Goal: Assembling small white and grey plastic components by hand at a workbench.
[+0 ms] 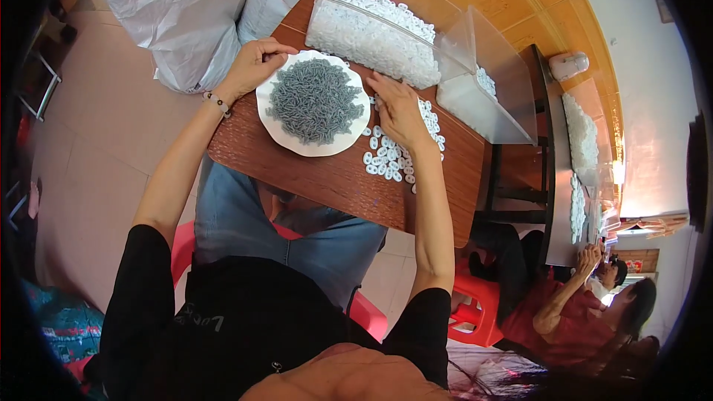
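White plate (265, 122) | left hand (252, 67) at rim, grip unclear | right hand (402, 113) apart, unclenched

Reaches forward with left forearm (177, 174) and right forearm (433, 208), both bare; bends left hand (256, 67) inward with lightly curled fingers (276, 47); slants right hand (401, 114) (palm downward) toward the left with loosely extended fingers

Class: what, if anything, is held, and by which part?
The left hand touches the round, white, wavy-edged plate at its upper-left rim; gripping is unclear. The right hand shows nothing held.
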The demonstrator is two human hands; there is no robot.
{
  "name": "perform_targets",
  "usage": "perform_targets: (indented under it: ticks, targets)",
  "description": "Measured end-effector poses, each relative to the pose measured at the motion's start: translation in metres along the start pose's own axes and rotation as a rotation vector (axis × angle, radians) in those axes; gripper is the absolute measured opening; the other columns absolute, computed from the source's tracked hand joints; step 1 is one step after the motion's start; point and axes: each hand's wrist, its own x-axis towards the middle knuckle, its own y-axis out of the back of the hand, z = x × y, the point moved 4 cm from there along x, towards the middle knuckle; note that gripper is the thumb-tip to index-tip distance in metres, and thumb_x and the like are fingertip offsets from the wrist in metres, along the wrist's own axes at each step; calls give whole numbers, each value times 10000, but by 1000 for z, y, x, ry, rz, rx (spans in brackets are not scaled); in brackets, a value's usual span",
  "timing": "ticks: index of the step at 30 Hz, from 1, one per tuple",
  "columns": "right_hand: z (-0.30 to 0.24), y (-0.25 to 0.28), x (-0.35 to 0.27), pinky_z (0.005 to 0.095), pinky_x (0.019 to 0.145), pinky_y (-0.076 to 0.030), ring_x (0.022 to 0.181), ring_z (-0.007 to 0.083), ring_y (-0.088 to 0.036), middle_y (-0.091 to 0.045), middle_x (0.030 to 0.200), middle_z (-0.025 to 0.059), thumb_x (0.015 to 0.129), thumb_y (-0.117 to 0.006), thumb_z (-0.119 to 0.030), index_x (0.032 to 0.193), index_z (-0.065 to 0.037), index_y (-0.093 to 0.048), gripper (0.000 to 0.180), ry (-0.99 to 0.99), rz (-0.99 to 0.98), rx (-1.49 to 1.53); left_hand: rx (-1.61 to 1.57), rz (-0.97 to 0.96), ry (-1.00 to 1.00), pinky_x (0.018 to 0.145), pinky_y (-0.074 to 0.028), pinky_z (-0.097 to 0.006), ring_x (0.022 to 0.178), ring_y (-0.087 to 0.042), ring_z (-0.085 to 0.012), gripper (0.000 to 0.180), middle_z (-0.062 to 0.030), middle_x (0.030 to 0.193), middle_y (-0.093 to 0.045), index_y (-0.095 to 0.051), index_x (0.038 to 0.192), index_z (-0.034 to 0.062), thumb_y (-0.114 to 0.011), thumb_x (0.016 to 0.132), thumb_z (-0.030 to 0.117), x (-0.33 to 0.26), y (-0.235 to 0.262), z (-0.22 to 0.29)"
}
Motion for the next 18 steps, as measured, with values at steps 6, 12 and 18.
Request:
perform_targets:
  ticks: [6,12,18]
  targets:
    - [-3,7,-36,499,1061,-330,1244,346,-482,-530,1331,170,875,-471,-28,1253,-60,-568,392,-24,-122,-14,-44,41,-7,585,-335,-197,645,-409,-45,183,24,773,-531,-719,1004,39,-601,869,79,2,-1,0]
    - [-13,24,-52,411,934,-435,1062,311,-581,-621,1179,183,856,-527,-43,1150,-32,-627,311,-42,-21,-79,-16,96,-69,600,-338,-189,665,-405,-42,208,25,809,-549,-705,1047,35,-603,878,103,3,1,3]
    - [-24,25,-27,395,718,-487,825,311,-622,-667,858,157,836,-620,-121,1008,-23,-678,206,-172,143,-62,31,101,-80,614,-346,-195,676,-410,-48,198,14,822,-555,-706,1031,31,-599,882,106,3,2,2]
